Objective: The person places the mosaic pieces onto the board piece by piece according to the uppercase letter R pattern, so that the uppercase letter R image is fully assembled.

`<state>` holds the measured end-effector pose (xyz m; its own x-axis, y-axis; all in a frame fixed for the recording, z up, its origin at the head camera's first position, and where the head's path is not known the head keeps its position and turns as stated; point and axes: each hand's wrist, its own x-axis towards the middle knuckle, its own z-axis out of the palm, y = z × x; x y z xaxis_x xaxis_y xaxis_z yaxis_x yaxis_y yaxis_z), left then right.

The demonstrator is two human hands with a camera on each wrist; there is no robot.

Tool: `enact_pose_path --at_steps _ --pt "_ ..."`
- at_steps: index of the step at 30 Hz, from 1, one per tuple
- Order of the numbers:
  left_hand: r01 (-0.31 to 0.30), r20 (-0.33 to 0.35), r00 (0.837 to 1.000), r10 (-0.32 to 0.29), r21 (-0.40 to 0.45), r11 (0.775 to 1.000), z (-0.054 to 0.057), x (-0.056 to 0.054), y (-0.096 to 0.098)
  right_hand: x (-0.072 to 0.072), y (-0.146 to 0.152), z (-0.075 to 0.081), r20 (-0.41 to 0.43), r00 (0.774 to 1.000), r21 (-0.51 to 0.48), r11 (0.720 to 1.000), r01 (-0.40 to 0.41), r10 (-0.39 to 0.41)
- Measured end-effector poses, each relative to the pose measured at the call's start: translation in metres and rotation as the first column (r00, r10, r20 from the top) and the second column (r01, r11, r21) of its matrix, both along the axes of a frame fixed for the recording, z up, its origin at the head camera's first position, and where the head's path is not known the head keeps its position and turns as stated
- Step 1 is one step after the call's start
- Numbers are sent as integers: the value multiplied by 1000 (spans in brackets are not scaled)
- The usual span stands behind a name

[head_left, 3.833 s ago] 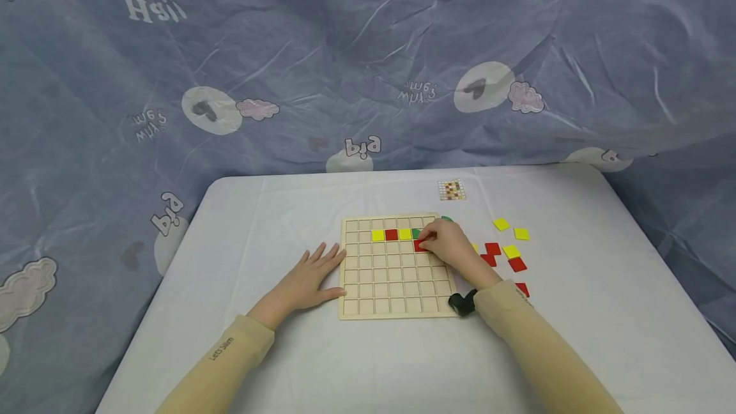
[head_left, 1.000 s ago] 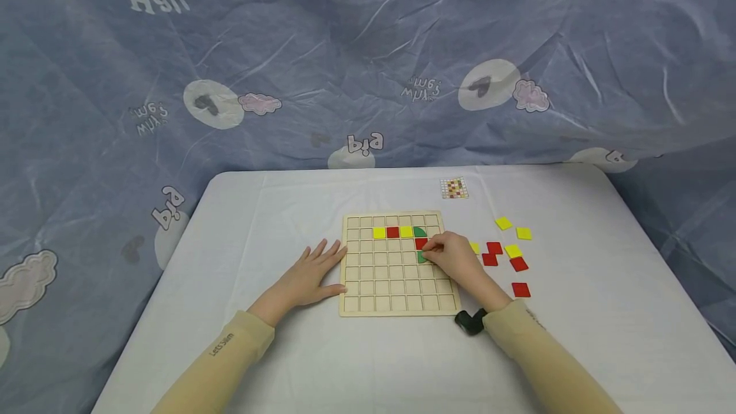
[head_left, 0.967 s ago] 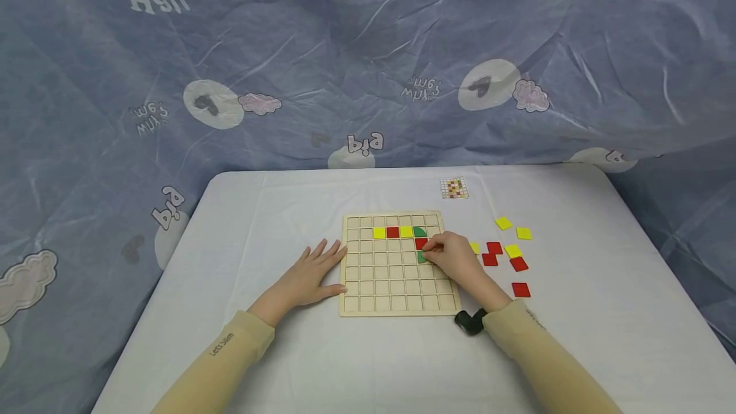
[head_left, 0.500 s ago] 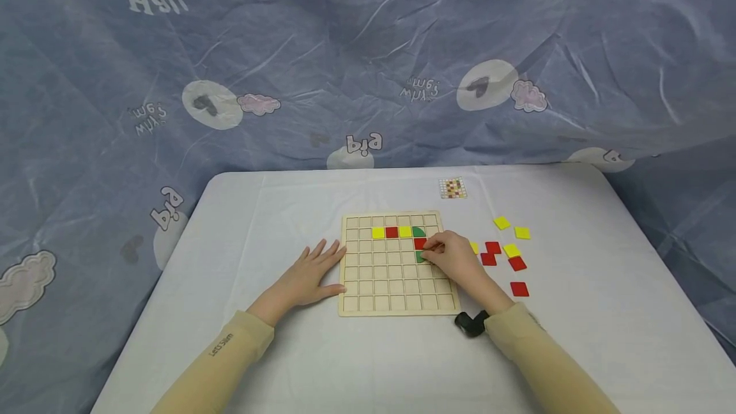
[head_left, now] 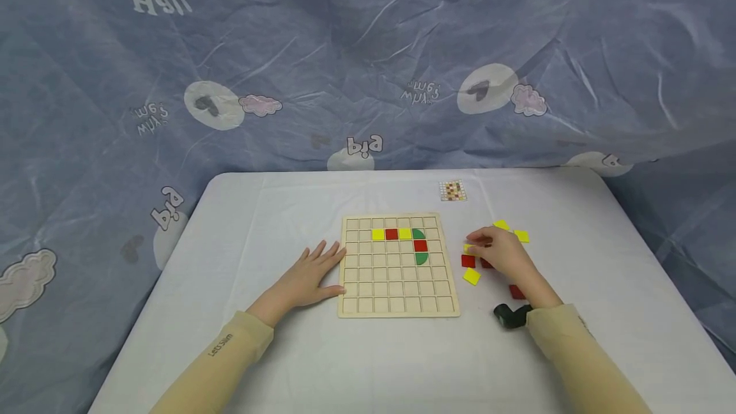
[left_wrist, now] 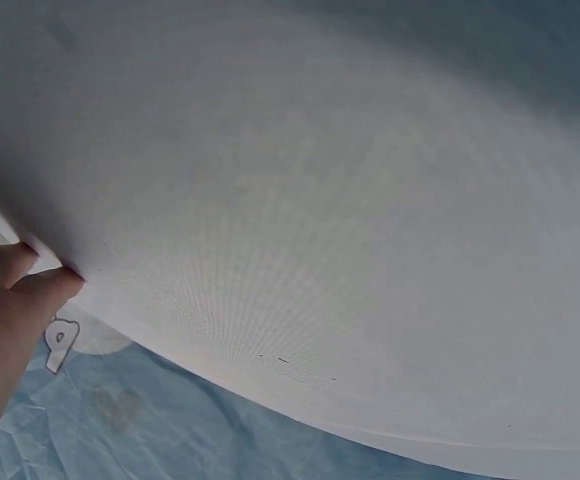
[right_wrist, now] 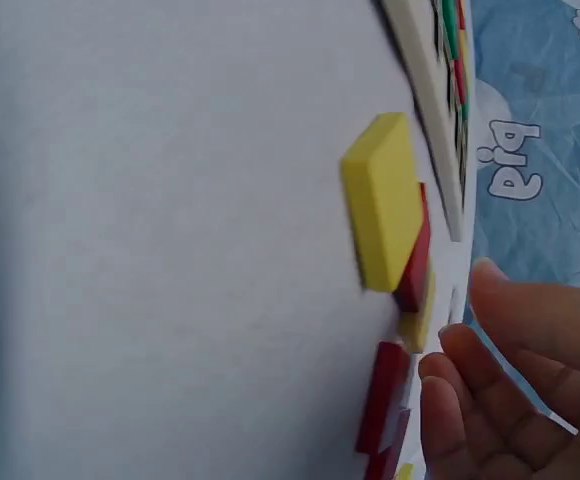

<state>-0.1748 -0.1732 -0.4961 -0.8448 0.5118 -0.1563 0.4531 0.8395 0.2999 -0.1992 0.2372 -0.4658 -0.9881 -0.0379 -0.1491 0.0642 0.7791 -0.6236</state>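
Note:
My left hand [head_left: 307,280] lies flat with spread fingers, fingertips and thumb at the left edge of the wooden grid board [head_left: 397,305]. In the left wrist view its fingers [left_wrist: 45,290] show at the lower left. My right hand [head_left: 503,254] is over the loose tiles right of the board, its fingertips beside a yellow tile [head_left: 467,249]. The right wrist view shows a gap between thumb and fingers, with nothing in it. Seated in the board are yellow and red squares, a green rounded piece [head_left: 418,234], a red tile [head_left: 420,246] and another green rounded piece [head_left: 421,259].
Near the right hand lie a red tile [head_left: 468,261], a yellow tile [head_left: 471,276] and another red tile [head_left: 517,292]; others are partly covered by the hand. A small pattern card [head_left: 453,190] lies behind the board. A black device [head_left: 510,316] sits at the right wrist.
My right hand has left the green piece in the board and moved right to the loose tiles. Some red and yellow tiles there have shifted left, closer to the board. The left hand stays put.

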Motion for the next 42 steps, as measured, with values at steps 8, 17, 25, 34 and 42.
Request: enact_pose_path --at_steps 8,17,25,34,42 --pt "4 1 1000 -4 7 1000 0 1 0 -4 1 -11 55 998 34 999 -22 20" --pt "0 3 1000 0 -1 1000 1 0 0 -8 -1 -10 76 997 61 998 -29 25" --pt "-1 4 1000 1 3 1000 1 0 0 -7 -4 -7 59 998 38 999 -14 12" --pt "1 5 1000 -1 -2 1000 1 0 -1 -5 -21 1 -53 999 -70 997 -14 10" --pt "-2 6 1000 2 4 1000 -1 0 0 -5 -58 -1 -58 996 -177 981 -83 74"
